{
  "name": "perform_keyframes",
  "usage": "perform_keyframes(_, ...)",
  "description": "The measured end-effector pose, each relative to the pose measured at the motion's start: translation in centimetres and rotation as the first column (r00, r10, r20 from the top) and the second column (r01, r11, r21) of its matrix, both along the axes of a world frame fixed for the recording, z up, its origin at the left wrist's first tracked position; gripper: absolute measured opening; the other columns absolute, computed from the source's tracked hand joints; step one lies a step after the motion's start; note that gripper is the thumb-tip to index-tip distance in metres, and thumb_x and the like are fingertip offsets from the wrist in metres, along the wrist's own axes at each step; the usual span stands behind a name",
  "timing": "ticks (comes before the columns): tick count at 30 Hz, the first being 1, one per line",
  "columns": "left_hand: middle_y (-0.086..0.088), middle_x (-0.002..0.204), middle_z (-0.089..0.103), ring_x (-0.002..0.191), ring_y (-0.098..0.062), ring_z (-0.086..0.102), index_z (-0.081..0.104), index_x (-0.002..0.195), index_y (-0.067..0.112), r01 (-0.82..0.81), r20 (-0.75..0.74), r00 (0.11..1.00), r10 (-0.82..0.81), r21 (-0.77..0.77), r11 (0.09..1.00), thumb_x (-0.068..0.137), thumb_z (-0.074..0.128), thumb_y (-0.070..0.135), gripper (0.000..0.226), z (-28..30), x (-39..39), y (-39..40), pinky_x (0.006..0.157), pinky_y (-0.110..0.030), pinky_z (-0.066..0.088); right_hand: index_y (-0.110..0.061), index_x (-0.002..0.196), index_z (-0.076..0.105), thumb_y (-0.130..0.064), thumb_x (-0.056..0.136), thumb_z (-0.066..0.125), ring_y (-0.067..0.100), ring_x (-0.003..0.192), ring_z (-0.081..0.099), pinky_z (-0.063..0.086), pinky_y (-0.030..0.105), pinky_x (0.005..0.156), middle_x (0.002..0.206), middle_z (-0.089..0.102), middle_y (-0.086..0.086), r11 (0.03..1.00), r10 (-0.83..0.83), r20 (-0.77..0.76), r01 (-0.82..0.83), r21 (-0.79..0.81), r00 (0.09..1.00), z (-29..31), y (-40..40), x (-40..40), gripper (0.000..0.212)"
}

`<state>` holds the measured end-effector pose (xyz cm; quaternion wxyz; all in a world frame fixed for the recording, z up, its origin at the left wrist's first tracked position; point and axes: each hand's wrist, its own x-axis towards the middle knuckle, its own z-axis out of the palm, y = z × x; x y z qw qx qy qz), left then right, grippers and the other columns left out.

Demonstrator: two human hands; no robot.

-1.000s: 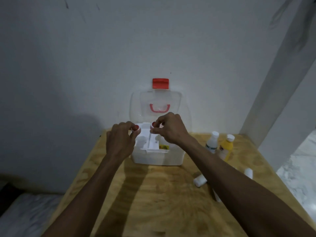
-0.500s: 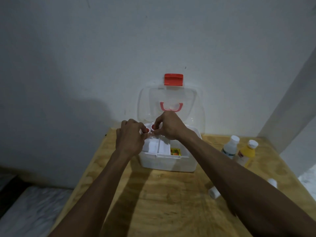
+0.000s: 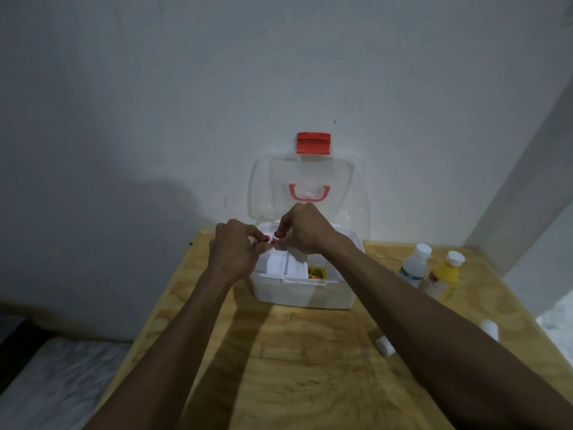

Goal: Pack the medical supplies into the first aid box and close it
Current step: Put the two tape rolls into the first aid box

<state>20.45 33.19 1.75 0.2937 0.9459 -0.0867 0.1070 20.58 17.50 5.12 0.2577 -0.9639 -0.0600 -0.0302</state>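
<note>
The white first aid box stands open on the wooden table, its clear lid with a red latch leaning back against the wall. Inside it are a white tray and a small colourful packet. My left hand and my right hand meet over the box's back left part. Their fingertips pinch a small white item between them; what it is cannot be made out. A white bottle and a yellow bottle stand to the right of the box.
Two small white containers lie on the table at the right, partly hidden by my right forearm. A wall rises right behind the box, with a wall corner at the far right. The table's left edge drops to the floor.
My two hands have drawn closer together over the box until the fingertips meet on the small white item. My view has shifted left, so the box sits further right in frame.
</note>
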Motion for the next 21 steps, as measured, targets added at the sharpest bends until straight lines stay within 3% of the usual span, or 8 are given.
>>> perform_keyframes(4,-0.002,0.113,0.073,0.079,-0.011,0.06,0.077,0.105,0.02,0.012,0.019,1.0,-0.011,-0.022,1.0,0.084,0.074,0.029,0.023,0.1,-0.4,0.1,0.068,-0.02,0.044,-0.008,0.097,0.078,-0.02,0.08,0.079,0.015,0.072,0.067,0.047,0.02,0.067,0.092,0.075,0.006,1.0,-0.014,-0.003,0.014,0.023,1.0,0.0,-0.1,-0.2,0.02)
perform_keyframes(6,-0.003,0.112,0.073,0.075,-0.01,0.057,0.076,0.107,0.019,0.005,0.028,1.0,-0.004,-0.034,0.999,0.085,0.074,0.026,0.024,0.2,-0.7,0.0,0.061,-0.016,0.037,-0.008,0.096,0.078,-0.02,0.081,0.078,0.015,0.073,0.066,0.046,0.021,0.068,0.093,0.075,0.006,1.0,-0.019,0.004,0.019,0.023,1.0,0.0,-0.2,-0.3,0.02)
perform_keyframes(16,-0.003,0.111,0.074,0.079,-0.015,0.064,0.076,0.107,0.022,0.019,0.039,0.999,-0.019,-0.009,1.0,0.084,0.075,0.027,0.024,0.3,-1.0,0.2,0.058,-0.015,0.038,-0.009,0.098,0.078,-0.019,0.08,0.079,0.015,0.074,0.067,0.053,0.025,0.073,0.094,0.076,0.006,1.0,-0.009,0.042,0.009,0.02,0.999,0.0,-0.2,-0.6,0.02)
perform_keyframes(21,-0.003,0.112,0.074,0.092,-0.019,0.067,0.078,0.104,0.02,0.042,0.103,0.994,-0.037,-0.047,0.998,0.085,0.074,0.029,0.022,0.9,-1.9,0.4,0.074,-0.022,0.043,-0.009,0.104,0.075,-0.025,0.079,0.079,0.019,0.084,0.067,0.057,0.033,0.082,0.105,0.073,0.008,1.0,-0.002,0.07,0.0,0.028,0.998,0.7,-0.6,-1.7,0.03)
